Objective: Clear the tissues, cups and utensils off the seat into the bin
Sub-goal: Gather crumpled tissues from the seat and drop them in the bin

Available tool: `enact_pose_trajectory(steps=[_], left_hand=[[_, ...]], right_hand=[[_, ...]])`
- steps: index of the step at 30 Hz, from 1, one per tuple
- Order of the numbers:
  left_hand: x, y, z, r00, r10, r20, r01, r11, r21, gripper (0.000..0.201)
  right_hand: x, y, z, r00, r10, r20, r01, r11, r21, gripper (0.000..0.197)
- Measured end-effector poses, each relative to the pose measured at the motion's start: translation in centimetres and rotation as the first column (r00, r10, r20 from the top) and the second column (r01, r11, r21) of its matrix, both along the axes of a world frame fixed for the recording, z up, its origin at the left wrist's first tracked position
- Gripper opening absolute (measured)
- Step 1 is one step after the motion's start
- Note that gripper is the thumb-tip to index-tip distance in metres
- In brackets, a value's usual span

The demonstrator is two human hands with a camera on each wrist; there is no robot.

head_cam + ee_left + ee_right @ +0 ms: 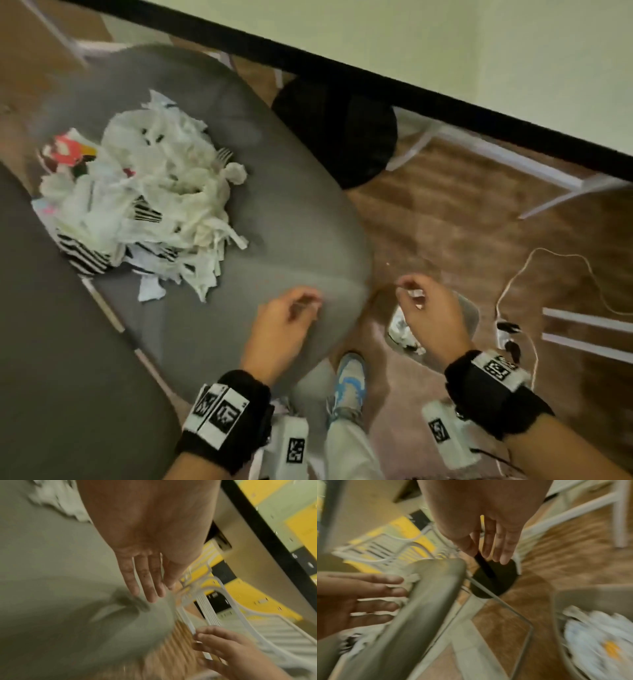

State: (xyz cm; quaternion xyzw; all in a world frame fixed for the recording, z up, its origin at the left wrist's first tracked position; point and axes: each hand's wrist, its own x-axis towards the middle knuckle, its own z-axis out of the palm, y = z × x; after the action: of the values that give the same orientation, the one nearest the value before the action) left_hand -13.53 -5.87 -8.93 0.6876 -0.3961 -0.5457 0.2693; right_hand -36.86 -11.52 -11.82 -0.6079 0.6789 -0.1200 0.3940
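Note:
A heap of crumpled white tissues (pixel 154 192) lies on the back left of the grey seat (pixel 274 222), mixed with black-and-white striped cups (pixel 82 253), a red printed piece (pixel 63 152) and a fork (pixel 222 156). A small tissue scrap (pixel 150 293) lies apart in front of the heap. My left hand (pixel 301 308) hovers over the seat's front edge, its fingers (pixel 147 588) straight and empty. My right hand (pixel 411 291) hangs above the grey bin (pixel 469 308) on the floor, fingers (pixel 493 553) relaxed and holding nothing. The bin (pixel 590 596) holds white rubbish.
A black round stool (pixel 342 137) stands under the black-edged table (pixel 411 89). White chair legs (pixel 513 161) cross the wooden floor. A white cable with a plug (pixel 507 329) lies right of the bin. My shoe (pixel 349 380) is by the seat's front; the backrest (pixel 51 342) is at left.

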Motion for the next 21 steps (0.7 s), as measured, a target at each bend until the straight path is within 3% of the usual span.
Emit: enact_pose_trajectory(steps=[4,7,10,13,16,19,21], left_hand=[[8.7,-0.5,0.6,0.928,0.312,0.204,-0.289,0.948,-0.137,0.019],[13.9,-1.4,1.0,0.835,0.456,0.308,-0.404,0.888,-0.218,0.019],[17.8,-2.4,2.0,0.737,0.526,0.424,-0.429,0.849,-0.309,0.026],[20.4,-3.4,2.0,0.658,0.500,0.563,-0.374,0.866,-0.332,0.045],[21.8,-4.7,0.7,0.715,0.267,0.646,-0.195,0.964,-0.183,0.067],[21.7,-5.1,-0.6,0.701,0.114,0.704,-0.062,0.993,-0.099,0.051],[21.5,-4.5,-1.3,0.685,0.205,0.699,-0.111,0.978,-0.177,0.040]], right_hand=[[8.4,-3.9,3.7,0.965,0.261,0.034,-0.251,0.951,-0.183,0.009],[14.6,-5.7,4.6,0.916,0.402,0.003,-0.387,0.884,-0.263,0.010],[19.8,-6.1,4.2,0.859,0.505,-0.085,-0.509,0.821,-0.257,0.022],[24.2,-6.0,3.7,0.804,0.583,-0.113,-0.594,0.780,-0.198,0.049],[28.1,-5.9,2.9,0.729,0.666,-0.155,-0.683,0.723,-0.107,0.074],[30.6,-6.0,1.3,0.682,0.704,-0.199,-0.724,0.689,-0.042,0.070],[31.0,-6.0,0.5,0.705,0.674,-0.220,-0.701,0.709,-0.073,0.054]])
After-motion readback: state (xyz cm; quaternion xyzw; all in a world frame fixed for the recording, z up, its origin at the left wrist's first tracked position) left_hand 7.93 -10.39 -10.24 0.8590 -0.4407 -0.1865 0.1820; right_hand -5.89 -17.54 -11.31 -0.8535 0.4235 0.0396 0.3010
